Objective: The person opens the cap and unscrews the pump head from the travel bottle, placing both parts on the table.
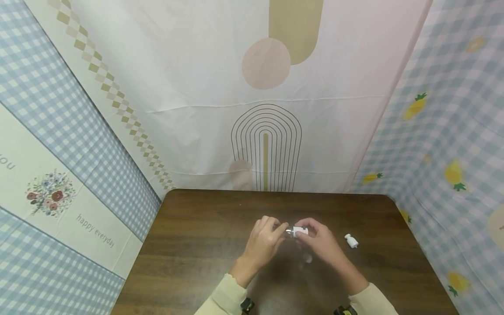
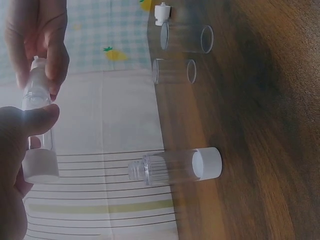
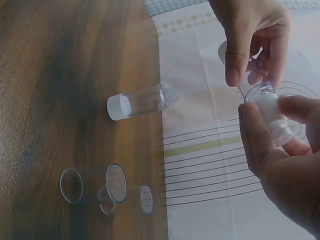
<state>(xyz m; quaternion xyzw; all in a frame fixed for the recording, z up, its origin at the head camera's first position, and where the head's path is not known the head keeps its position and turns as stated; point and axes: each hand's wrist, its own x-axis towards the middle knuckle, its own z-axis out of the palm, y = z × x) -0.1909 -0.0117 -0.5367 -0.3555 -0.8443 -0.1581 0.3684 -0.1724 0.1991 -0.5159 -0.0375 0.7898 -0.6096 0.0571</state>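
A clear bottle with a white base (image 2: 41, 166) lies in my left hand (image 1: 261, 240), thumb across its side in the left wrist view. My right hand (image 1: 320, 240) grips a white pump head (image 3: 272, 117) between thumb and fingers. The pump head is at the bottle's neck, in line with it, above the table. A second clear bottle with a white base (image 2: 207, 163) stands upright on the table, its threaded neck bare. Off to the right, another white pump head (image 1: 351, 240) rests on the table.
Two clear caps, one wider (image 2: 186, 39) and one narrower (image 2: 174, 71), stand on the brown wooden table (image 1: 197, 245) near the hands. Behind the table hangs a white printed cloth (image 1: 197, 144), with blue checked cloth (image 1: 433, 144) at the sides.
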